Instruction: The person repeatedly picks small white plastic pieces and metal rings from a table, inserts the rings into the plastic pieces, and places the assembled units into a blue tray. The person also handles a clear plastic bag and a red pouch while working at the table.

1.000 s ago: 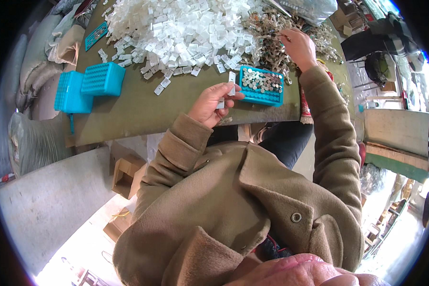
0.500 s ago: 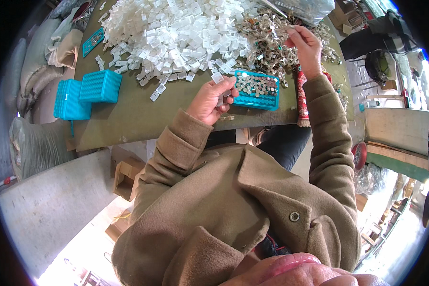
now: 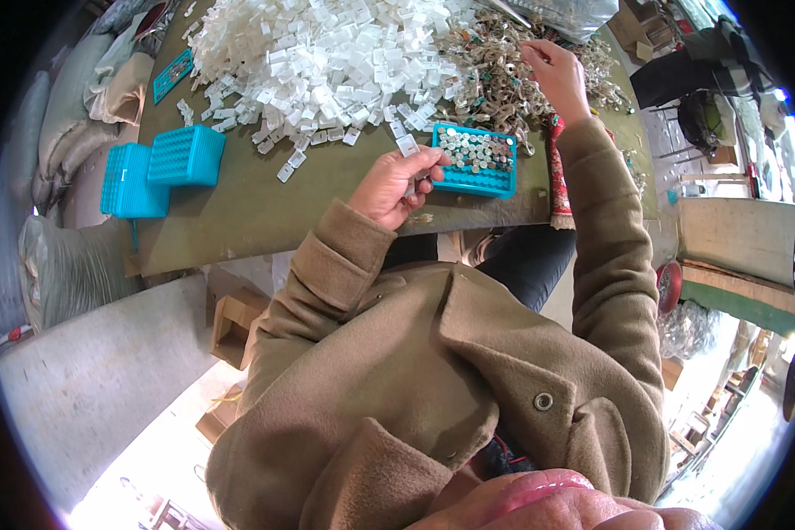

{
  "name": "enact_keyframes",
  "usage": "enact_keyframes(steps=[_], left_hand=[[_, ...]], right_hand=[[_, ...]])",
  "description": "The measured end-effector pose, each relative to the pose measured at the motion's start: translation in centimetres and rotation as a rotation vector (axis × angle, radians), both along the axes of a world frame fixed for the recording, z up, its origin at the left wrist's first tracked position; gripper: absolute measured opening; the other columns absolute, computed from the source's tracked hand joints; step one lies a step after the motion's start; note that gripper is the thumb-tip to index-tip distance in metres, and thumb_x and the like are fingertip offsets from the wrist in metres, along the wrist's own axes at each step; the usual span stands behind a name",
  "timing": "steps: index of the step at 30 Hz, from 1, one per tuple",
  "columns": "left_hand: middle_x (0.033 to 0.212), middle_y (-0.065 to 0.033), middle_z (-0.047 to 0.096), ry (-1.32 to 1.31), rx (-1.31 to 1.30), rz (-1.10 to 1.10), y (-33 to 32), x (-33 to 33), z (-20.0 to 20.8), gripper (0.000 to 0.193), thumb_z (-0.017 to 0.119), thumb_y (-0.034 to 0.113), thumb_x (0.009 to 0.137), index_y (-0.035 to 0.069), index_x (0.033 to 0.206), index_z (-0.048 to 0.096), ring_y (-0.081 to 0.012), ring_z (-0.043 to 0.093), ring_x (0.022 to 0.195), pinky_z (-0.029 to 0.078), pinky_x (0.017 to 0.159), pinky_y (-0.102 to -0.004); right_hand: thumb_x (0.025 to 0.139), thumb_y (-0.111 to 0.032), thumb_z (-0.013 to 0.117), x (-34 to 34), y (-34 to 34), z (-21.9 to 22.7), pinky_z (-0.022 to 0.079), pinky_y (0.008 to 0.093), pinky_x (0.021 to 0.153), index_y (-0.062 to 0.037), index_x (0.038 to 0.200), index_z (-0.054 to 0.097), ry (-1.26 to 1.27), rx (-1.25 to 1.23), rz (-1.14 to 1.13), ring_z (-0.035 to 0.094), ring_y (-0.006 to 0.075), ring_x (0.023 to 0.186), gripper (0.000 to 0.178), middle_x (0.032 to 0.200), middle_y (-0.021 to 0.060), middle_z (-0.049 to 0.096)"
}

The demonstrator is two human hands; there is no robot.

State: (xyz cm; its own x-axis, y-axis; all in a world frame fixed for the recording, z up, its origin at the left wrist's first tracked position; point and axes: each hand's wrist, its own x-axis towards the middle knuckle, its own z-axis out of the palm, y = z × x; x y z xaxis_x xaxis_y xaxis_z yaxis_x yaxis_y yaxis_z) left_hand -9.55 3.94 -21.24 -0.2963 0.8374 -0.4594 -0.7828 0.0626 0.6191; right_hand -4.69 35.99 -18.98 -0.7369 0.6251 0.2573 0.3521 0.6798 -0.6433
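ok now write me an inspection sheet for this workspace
Surface: olive-green table, heaped with parts toward its far side
Job's things: white plastic pile; tangled brown heap; blue tray partly filled with silvery discs
Clutter: stacked blue trays, clear plastic bag
Hands: left hand holds a white piece; right hand at the brown heap, its hold unclear
Cables: none certain; brown heap too fine to tell
Surroundings: sacks, open cardboard box

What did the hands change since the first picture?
The right hand moved a little farther from the body, over the tangled tan pile; I can't tell whether it holds anything. In the left hand, the white plastic piece went from upright to leaning left. Still the same: the left hand's hold, the blue tray of silver discs, and the white heap.
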Motion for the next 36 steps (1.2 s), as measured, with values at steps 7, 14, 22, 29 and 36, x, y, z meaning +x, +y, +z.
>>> enact_keyframes(steps=[7,14,22,29,36], left_hand=[[0.076,0.0065,0.059,0.014,-0.006,0.026,0.0,0.6,0.2,0.017,0.061,0.023,0.098,0.007,0.098,0.066,0.0017,0.048,0.058,0.033,0.044,-0.0124],[0.076,0.0058,0.057,-0.022,0.008,0.055,-0.3,0.1,0.3,0.017,0.062,0.023,0.097,0.006,0.099,0.065,0.001,0.046,0.059,0.032,0.044,-0.0137],[0.081,0.0061,0.054,-0.058,0.098,0.085,1.8,-0.4,1.3,0.023,0.061,0.023,0.097,0.004,0.11,0.065,0.0004,0.042,0.062,0.032,0.045,-0.0131],[0.094,0.0056,0.06,-0.053,-0.015,0.137,3.1,0.1,0.8,0.03,0.065,0.023,0.095,0.008,0.121,0.065,-0.0004,0.046,0.07,0.037,0.048,-0.0121],[0.12,-0.0007,0.064,-0.028,0.049,0.275,3.3,-0.5,1.8,0.035,0.064,0.024,0.096,0.011,0.129,0.059,-0.0013,0.047,0.073,0.039,0.051,-0.012]], right_hand=[[0.087,-0.04,0.063,-3.2,-1.6,-1.3,0.052,0.0465,0.079,-0.0168,0.102,0.069,-0.311,0.384,-0.043,0.068,0.0378,0.089,0.028,0.095,0.0145,0.072],[0.085,-0.027,0.068,-2.2,-1.5,-0.5,0.053,0.0323,0.073,-0.0121,0.115,0.069,0.183,-0.102,0.047,0.066,0.0166,0.077,0.034,0.086,0.0046,0.071],[0.09,-0.014,0.068,-0.6,-3.9,2.5,0.048,0.0199,0.06,-0.0061,0.112,0.069,0.501,-0.716,0.236,0.059,0.0047,0.07,0.023,0.084,-0.0015,0.068],[0.087,-0.017,0.07,-0.9,-6.1,0.4,0.05,0.0226,0.064,-0.0029,0.107,0.07,0.151,-0.208,0.212,0.062,0.006,0.07,0.025,0.078,0.0021,0.069],[0.089,-0.01,0.068,0.8,-10.4,1.7,0.048,0.0215,0.062,0.0012,0.108,0.068,0.264,-0.574,0.297,0.058,0.0051,0.067,0.023,0.077,0.0007,0.066]])
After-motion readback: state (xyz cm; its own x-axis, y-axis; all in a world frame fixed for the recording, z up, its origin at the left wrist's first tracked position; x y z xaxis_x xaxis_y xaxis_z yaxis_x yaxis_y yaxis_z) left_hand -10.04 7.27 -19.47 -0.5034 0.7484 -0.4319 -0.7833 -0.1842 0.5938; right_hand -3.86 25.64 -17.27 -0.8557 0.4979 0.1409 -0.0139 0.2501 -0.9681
